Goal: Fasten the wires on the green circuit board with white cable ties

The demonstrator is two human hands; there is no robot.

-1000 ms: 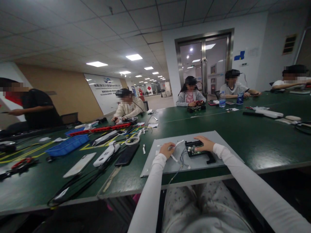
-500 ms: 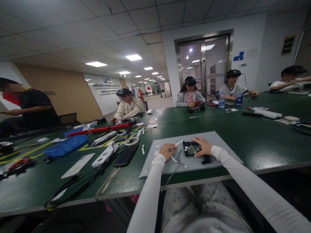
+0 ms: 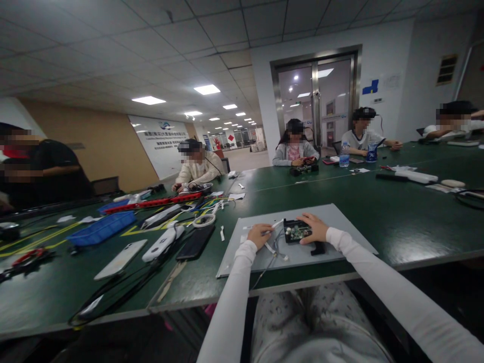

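My right hand grips the right side of a black case, thumb at the near edge and fingers at the far edge. Inside it shows a green circuit board. To the left, my left hand is closed in a pinch; what lies between its fingertips is too small to make out. A white strip runs from near those fingertips toward the case. Thin grey wires with a small connector lie between the hands. A black part sits under my right wrist. All rest on a grey board.
Left of the board lie a black phone, a white power bank-like device, a white phone and a blue tray. Bottles stand at the far side. Several people sit around the green table.
Both hands stay almost in place around the case. The loose wire end at the board's near edge has shifted left. At the far left, a co-worker has moved their arm.
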